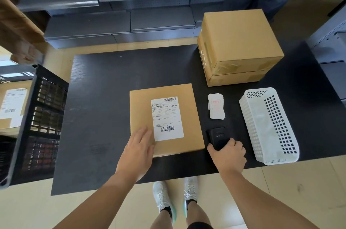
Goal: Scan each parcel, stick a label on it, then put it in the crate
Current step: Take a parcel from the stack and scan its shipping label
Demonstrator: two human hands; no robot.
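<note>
1. The left hand [139, 146] lies flat on the near left corner of the parcel [142, 109]. Its fingers are straight and close together, and the fingertips are just beside the shipping label [167, 118].
2. The right hand [229, 154] is curled round the near end of the black scanner [218, 138], just right of the parcel's near right corner (whether the scanner rests on the table or is just off it, I cannot tell).
3. The parcel is a flat brown cardboard box in the middle of the black table [103, 97]. Its white label carries barcodes at top and bottom, with print too fine to read.
4. A stack of white labels [216, 106] lies beyond the scanner, between the parcel and a white perforated basket [269, 126].
5. Two stacked brown boxes [241, 41] stand at the far right.
6. The black crate [45, 116] stands at the table's left, with a labelled box [11, 107] inside.
</note>
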